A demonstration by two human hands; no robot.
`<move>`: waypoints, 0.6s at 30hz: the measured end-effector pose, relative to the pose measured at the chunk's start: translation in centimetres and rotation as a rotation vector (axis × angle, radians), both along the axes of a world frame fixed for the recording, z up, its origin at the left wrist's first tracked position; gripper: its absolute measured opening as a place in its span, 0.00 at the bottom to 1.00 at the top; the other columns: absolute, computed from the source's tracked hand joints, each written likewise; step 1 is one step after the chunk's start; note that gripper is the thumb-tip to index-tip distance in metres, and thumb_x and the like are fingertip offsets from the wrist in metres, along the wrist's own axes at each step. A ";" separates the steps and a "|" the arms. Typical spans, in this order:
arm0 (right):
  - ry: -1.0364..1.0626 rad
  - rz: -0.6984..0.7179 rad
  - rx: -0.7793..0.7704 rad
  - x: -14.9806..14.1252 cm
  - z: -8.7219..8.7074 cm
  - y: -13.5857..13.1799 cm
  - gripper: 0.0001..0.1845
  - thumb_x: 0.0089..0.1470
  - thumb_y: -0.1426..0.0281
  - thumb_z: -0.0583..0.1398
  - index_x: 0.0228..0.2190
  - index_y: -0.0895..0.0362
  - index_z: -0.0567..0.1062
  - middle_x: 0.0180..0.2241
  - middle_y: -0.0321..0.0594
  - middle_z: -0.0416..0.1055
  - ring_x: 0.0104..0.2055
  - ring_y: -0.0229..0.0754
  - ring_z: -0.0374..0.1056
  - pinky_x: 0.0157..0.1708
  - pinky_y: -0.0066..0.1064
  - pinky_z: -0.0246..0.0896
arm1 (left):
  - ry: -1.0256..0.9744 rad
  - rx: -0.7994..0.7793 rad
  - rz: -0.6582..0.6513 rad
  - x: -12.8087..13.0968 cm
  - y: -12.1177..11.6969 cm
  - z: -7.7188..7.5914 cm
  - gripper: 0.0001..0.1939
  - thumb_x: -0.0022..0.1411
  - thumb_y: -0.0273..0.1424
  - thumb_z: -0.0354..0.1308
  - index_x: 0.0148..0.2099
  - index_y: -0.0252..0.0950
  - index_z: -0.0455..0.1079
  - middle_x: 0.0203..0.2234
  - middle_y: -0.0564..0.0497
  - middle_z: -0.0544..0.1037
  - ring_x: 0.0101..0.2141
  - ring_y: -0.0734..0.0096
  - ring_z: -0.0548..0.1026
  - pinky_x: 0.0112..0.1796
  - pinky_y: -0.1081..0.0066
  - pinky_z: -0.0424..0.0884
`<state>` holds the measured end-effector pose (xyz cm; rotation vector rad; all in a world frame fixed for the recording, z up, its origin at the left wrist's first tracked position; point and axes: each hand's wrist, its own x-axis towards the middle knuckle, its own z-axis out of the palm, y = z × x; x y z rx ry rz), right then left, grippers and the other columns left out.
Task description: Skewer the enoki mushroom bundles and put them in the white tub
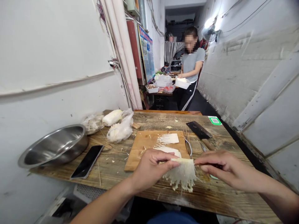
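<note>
My left hand [151, 168] pinches a roll of pale tofu skin wrapped round enoki mushrooms [183, 172], its white strands hanging down over the table's front. My right hand [220, 165] is closed at the roll's right end, thumb and fingers pressed together, apparently on a thin wooden skewer. A wooden cutting board [142, 146] lies just behind my hands. On it rest a second bundle of enoki on tofu skin [167, 138] and more flat sheets [171, 151].
A cleaver [198, 130] lies right of the board. A steel bowl [54, 146] and a black phone [87, 161] sit at left, plastic bags [120, 129] behind. A green QR card [215, 120] is at the far corner. Another person [190, 68] stands at a further table holding a white box.
</note>
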<state>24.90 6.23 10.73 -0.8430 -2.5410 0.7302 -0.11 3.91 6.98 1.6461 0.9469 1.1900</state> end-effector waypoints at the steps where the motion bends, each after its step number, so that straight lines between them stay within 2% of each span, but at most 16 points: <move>1: -0.020 0.007 0.013 0.2 0.0 0.2 0.12 0.60 0.69 0.55 0.42 0.52 0.76 0.36 0.36 0.77 0.35 0.34 0.72 0.34 0.24 0.65 | 0.004 0.008 0.001 -0.1 0.0 -0.1 0.05 0.54 0.30 0.63 0.35 0.39 0.79 0.31 0.50 0.82 0.31 0.72 0.79 0.34 0.76 0.73; 4: -0.051 0.044 0.146 0.7 0.0 0.3 0.15 0.61 0.72 0.53 0.47 0.50 0.73 0.36 0.36 0.76 0.36 0.34 0.71 0.36 0.25 0.63 | 0.016 0.013 -0.004 -0.5 0.1 -0.5 0.06 0.55 0.32 0.62 0.35 0.40 0.79 0.31 0.50 0.82 0.30 0.72 0.78 0.32 0.76 0.72; 7: -0.066 0.088 0.285 0.8 -0.2 -0.2 0.21 0.61 0.76 0.50 0.53 0.52 0.67 0.29 0.36 0.72 0.30 0.33 0.69 0.29 0.25 0.60 | 0.023 -0.017 -0.012 -0.5 0.2 -1.0 0.07 0.56 0.34 0.62 0.35 0.40 0.79 0.29 0.50 0.82 0.28 0.72 0.77 0.30 0.76 0.72; 11: -0.055 0.079 0.417 0.6 -0.2 -1.0 0.25 0.59 0.79 0.49 0.55 0.52 0.64 0.24 0.33 0.66 0.25 0.33 0.64 0.22 0.25 0.54 | -0.017 -0.055 -0.015 -0.4 0.1 -1.1 0.07 0.55 0.34 0.63 0.35 0.39 0.80 0.28 0.49 0.82 0.28 0.72 0.77 0.28 0.76 0.71; 15: 0.011 0.070 0.276 0.5 -0.6 -1.0 0.27 0.58 0.80 0.49 0.57 0.48 0.63 0.28 0.34 0.70 0.28 0.33 0.67 0.26 0.24 0.59 | -0.030 -0.077 -0.029 -0.1 0.0 -0.8 0.06 0.54 0.34 0.64 0.35 0.39 0.80 0.28 0.49 0.82 0.27 0.72 0.77 0.28 0.76 0.71; 18: 0.042 0.014 0.064 0.4 -0.9 -0.7 0.21 0.60 0.75 0.51 0.50 0.48 0.71 0.34 0.38 0.76 0.35 0.35 0.71 0.33 0.26 0.65 | -0.034 -0.115 -0.037 0.1 -0.1 -0.7 0.06 0.53 0.33 0.64 0.33 0.38 0.80 0.27 0.48 0.82 0.26 0.72 0.76 0.26 0.76 0.70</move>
